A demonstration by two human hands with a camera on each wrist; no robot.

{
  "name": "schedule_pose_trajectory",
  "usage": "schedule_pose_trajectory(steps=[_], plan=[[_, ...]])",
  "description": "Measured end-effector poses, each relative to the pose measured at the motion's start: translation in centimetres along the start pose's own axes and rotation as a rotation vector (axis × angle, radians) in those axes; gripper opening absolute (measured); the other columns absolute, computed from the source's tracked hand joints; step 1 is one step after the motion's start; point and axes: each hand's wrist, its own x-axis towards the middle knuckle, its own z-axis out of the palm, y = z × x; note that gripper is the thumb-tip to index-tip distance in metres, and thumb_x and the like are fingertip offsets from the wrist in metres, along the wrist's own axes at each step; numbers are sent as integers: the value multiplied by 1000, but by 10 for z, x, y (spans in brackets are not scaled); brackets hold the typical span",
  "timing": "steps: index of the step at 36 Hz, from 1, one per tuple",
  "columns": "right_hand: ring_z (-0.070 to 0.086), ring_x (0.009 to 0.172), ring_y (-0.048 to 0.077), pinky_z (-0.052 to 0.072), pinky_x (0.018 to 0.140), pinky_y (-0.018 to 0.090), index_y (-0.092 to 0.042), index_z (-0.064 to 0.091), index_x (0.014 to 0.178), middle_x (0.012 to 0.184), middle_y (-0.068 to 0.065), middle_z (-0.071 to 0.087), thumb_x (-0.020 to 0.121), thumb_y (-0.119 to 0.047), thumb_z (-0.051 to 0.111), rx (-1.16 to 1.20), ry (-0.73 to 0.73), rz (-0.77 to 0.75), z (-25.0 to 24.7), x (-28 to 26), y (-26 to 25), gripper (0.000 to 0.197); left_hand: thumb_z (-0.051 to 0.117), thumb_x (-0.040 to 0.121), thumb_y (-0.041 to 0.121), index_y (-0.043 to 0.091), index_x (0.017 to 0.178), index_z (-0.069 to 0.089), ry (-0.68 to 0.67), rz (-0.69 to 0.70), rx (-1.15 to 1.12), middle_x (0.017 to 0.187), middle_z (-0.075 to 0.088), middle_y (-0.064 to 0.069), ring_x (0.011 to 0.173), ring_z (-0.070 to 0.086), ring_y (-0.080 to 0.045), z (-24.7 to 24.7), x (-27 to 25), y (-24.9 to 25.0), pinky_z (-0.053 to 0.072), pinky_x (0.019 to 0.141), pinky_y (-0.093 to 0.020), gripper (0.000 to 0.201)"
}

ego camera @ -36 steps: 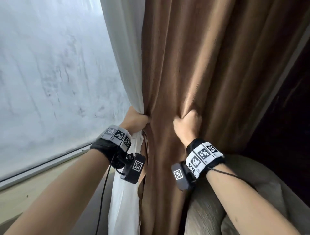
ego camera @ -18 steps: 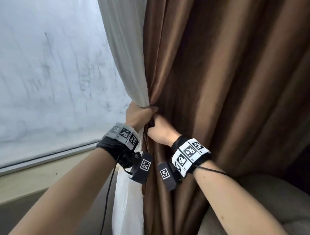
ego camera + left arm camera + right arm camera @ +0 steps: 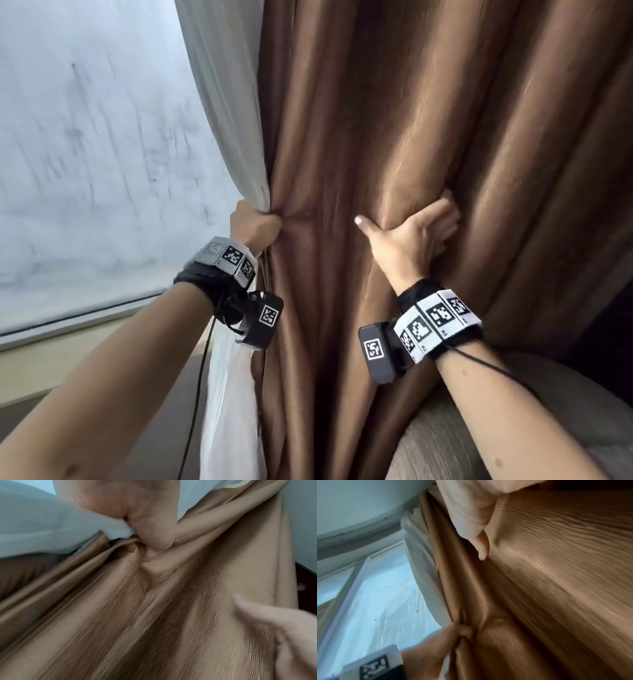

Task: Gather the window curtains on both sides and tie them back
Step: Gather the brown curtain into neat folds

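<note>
Daylight from the window; wrist views motion-blurred.

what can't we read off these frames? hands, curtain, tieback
- Left hand fingertips: head view, buried in the bunched brown curtain and white sheer.
- Right hand fingers: head view, wrapped behind a fold.
- Tieback: in no view.
- Curtain top and hem: cut off by frame edges.
- Wrist views: motion-blurred.

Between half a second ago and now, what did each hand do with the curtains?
The right hand left the bunch beside the left hand, moved right and now reaches round a further fold of the brown curtain, thumb out. The left hand stayed put, gripping the gathered brown curtain with the white sheer curtain.
</note>
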Motion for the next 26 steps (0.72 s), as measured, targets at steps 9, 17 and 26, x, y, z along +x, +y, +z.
schedule_pose_trajectory(steps=[9,17,26], plan=[[63,102,39,48,84,37,-1,60,108,106,22,68,83,-18,63,23,-232,112,26,0,-3,30,54,53,8,20,99,63,-101,74,-73,103,67,-7,98,62,-23,-18,-10,-9,55,86,-41,48],[65,95,37,48,75,36,3,65,96,95,21,70,78,-5,58,189,-380,49,57,-31,-37,21,57,78,-14,14,97,55,-142,66,-14,76,52,8,78,51,-14,-32,-20,-7,42,56,-18,34],[59,111,40,46,90,41,-3,54,125,117,25,64,80,-3,55,22,-248,131,52,-6,-18,45,54,79,-15,6,126,53,-25,87,-59,105,55,1,101,50,-16,-59,-11,-16,40,78,-21,52]])
